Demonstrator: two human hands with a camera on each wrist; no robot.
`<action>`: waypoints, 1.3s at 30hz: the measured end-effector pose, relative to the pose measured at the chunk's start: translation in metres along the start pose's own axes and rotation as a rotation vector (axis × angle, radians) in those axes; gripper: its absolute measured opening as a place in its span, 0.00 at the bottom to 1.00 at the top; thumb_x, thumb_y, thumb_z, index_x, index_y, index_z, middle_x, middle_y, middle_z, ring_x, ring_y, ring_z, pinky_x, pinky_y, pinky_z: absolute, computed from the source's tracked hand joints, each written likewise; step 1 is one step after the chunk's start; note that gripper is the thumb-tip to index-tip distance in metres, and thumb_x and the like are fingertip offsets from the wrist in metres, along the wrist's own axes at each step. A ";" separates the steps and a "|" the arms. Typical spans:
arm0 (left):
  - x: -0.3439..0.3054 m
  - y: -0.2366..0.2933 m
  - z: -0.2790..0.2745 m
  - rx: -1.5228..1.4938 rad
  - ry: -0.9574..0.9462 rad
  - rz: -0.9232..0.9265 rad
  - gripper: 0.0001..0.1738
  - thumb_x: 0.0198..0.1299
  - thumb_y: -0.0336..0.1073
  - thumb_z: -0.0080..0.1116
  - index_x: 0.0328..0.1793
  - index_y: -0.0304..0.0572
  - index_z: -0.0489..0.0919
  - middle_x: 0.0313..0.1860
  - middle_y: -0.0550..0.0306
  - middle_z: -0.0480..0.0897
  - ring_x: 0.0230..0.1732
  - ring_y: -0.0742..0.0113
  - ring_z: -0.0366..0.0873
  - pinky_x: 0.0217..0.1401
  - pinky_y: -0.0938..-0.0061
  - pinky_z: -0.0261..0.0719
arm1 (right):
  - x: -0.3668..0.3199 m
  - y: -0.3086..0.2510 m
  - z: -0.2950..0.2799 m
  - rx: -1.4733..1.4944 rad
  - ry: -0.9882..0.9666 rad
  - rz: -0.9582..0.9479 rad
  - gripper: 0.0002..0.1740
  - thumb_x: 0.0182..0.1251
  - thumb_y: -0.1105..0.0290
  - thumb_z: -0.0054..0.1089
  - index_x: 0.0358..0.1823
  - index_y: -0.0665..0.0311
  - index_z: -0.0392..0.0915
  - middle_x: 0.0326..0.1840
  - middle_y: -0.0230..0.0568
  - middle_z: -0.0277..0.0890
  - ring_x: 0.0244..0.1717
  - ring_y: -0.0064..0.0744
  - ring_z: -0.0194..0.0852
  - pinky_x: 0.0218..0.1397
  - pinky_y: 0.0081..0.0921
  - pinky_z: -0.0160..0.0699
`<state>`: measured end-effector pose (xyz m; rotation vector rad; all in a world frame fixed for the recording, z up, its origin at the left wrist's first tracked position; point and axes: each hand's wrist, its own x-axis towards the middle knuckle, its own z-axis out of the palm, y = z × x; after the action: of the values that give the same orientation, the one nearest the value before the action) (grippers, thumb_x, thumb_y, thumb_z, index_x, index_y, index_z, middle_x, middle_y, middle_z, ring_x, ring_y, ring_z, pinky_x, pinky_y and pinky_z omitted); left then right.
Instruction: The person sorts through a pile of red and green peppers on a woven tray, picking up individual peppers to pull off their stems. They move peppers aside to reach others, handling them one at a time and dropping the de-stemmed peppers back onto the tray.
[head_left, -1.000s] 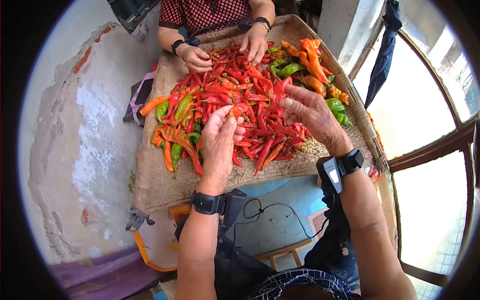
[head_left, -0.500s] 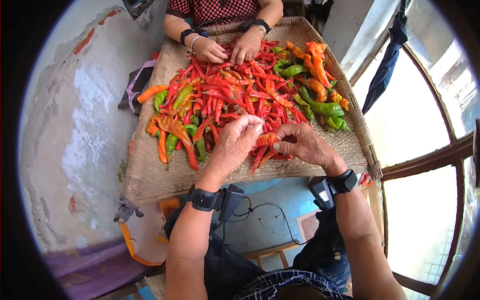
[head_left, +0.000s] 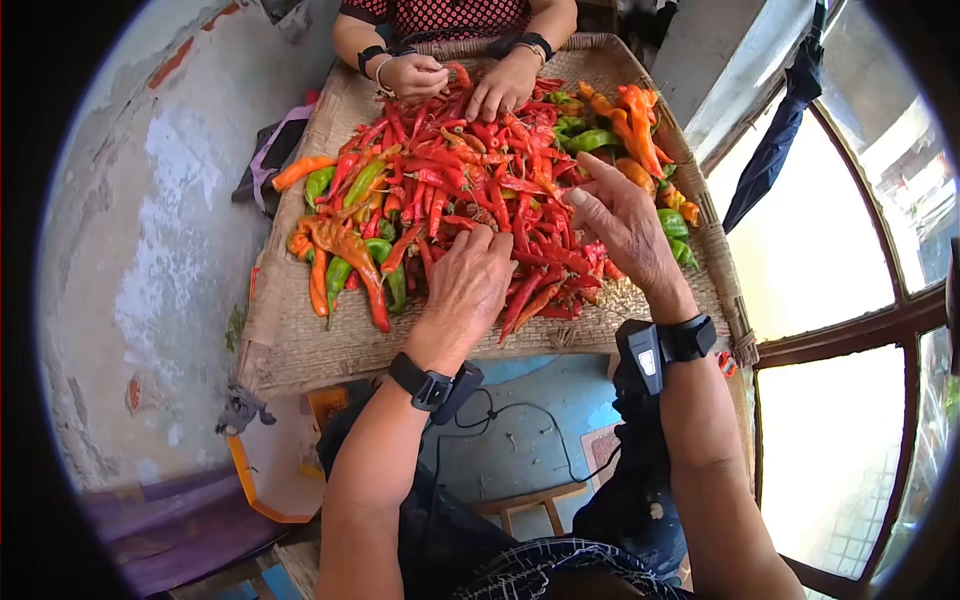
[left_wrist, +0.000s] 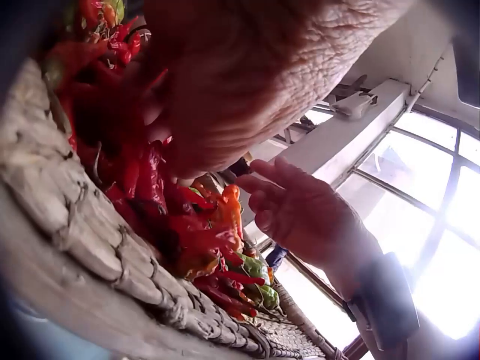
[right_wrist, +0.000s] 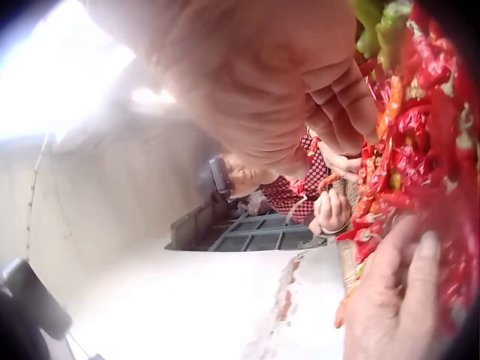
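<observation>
A heap of red chili peppers [head_left: 520, 215] lies in a large woven tray [head_left: 300, 350]. My left hand [head_left: 465, 285] reaches down into the near part of the heap, back of the hand up. Its fingertips are at the red peppers and partly hidden; whether they pinch one I cannot tell. In the right wrist view, the left hand's thumb [right_wrist: 426, 270] lies along a blurred red pepper. My right hand [head_left: 635, 225] is over the heap's right side with fingers extended and nothing in them. Both wrists wear black straps.
Across the tray another person's hands [head_left: 505, 85] work at the heap, one holding a red pepper [head_left: 460, 75]. Green peppers [head_left: 590, 140] and orange peppers [head_left: 635, 125] lie at the right, more mixed ones at the left. A folded umbrella [head_left: 775, 150] hangs by the window.
The orange-red pepper my hands held together is no longer between them. My left hand has moved slightly left and down to the heap; my right hand has lifted away, up and right, fingers spread.
</observation>
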<state>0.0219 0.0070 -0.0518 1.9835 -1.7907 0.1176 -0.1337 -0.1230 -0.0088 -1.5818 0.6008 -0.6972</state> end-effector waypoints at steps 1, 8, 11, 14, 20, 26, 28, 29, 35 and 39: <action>0.001 0.000 0.001 -0.001 -0.002 -0.001 0.16 0.54 0.29 0.63 0.49 0.37 0.77 0.43 0.46 0.76 0.46 0.48 0.76 0.46 0.57 0.78 | 0.003 0.012 -0.002 -0.260 0.057 -0.118 0.13 0.66 0.68 0.61 0.46 0.70 0.78 0.26 0.40 0.77 0.25 0.27 0.74 0.32 0.26 0.75; 0.002 0.003 0.002 0.014 0.030 0.011 0.07 0.53 0.30 0.65 0.36 0.39 0.78 0.38 0.49 0.75 0.44 0.49 0.76 0.43 0.59 0.78 | -0.014 0.036 -0.004 -1.050 -0.095 -0.127 0.10 0.59 0.65 0.60 0.33 0.64 0.81 0.36 0.51 0.80 0.41 0.53 0.79 0.44 0.45 0.78; 0.005 0.005 -0.008 -0.124 0.150 -0.024 0.06 0.54 0.30 0.65 0.35 0.40 0.78 0.37 0.49 0.76 0.41 0.50 0.77 0.42 0.60 0.77 | -0.016 0.036 -0.007 -0.952 -0.056 -0.215 0.07 0.58 0.69 0.61 0.32 0.65 0.80 0.34 0.52 0.80 0.39 0.53 0.79 0.42 0.42 0.78; 0.010 -0.001 -0.020 -0.274 0.259 -0.049 0.06 0.57 0.30 0.63 0.37 0.38 0.78 0.34 0.51 0.77 0.35 0.56 0.79 0.39 0.64 0.76 | -0.015 0.033 -0.013 -0.698 0.071 -0.300 0.06 0.55 0.73 0.64 0.33 0.66 0.80 0.31 0.50 0.79 0.34 0.48 0.80 0.39 0.37 0.78; 0.014 -0.016 -0.033 -0.888 0.274 -0.333 0.07 0.64 0.32 0.58 0.39 0.33 0.78 0.29 0.61 0.79 0.28 0.76 0.74 0.33 0.77 0.73 | -0.024 0.009 -0.017 -0.264 -0.168 0.165 0.07 0.67 0.71 0.63 0.35 0.68 0.80 0.27 0.26 0.75 0.31 0.16 0.73 0.33 0.20 0.72; 0.010 -0.015 -0.036 -1.095 0.262 -0.455 0.09 0.67 0.34 0.56 0.43 0.34 0.79 0.28 0.66 0.77 0.27 0.83 0.71 0.28 0.84 0.71 | -0.023 0.010 -0.014 -0.299 -0.545 0.190 0.09 0.66 0.68 0.65 0.39 0.68 0.81 0.29 0.28 0.77 0.32 0.17 0.73 0.36 0.18 0.73; 0.008 -0.016 -0.035 -1.129 0.241 -0.481 0.09 0.68 0.34 0.56 0.44 0.34 0.79 0.28 0.67 0.77 0.27 0.83 0.71 0.27 0.84 0.71 | -0.012 0.003 -0.005 -0.250 -0.364 0.215 0.13 0.68 0.65 0.64 0.44 0.68 0.82 0.31 0.31 0.79 0.34 0.20 0.74 0.39 0.19 0.75; 0.007 -0.018 -0.031 -1.182 0.218 -0.487 0.08 0.68 0.35 0.56 0.45 0.37 0.79 0.29 0.68 0.76 0.27 0.83 0.70 0.27 0.85 0.71 | -0.005 0.003 0.004 -0.169 -0.080 0.002 0.16 0.68 0.63 0.63 0.47 0.70 0.81 0.32 0.33 0.79 0.35 0.21 0.75 0.40 0.20 0.75; 0.004 -0.011 -0.019 -1.228 0.091 -0.502 0.08 0.68 0.35 0.56 0.46 0.39 0.78 0.31 0.67 0.78 0.29 0.83 0.73 0.30 0.85 0.75 | -0.008 0.013 0.024 -0.252 -0.096 -0.064 0.20 0.69 0.60 0.61 0.46 0.74 0.79 0.30 0.36 0.79 0.32 0.20 0.75 0.35 0.21 0.75; 0.002 0.000 -0.015 -1.173 -0.056 -0.447 0.09 0.67 0.34 0.55 0.47 0.37 0.77 0.34 0.62 0.80 0.31 0.81 0.76 0.33 0.82 0.77 | -0.019 0.021 0.039 -0.067 -0.177 0.090 0.14 0.70 0.62 0.61 0.35 0.68 0.78 0.24 0.29 0.75 0.25 0.16 0.72 0.27 0.18 0.73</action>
<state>0.0260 0.0110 -0.0375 1.3917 -0.9498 -0.9134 -0.1177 -0.0853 -0.0346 -1.6482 0.5648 -0.4678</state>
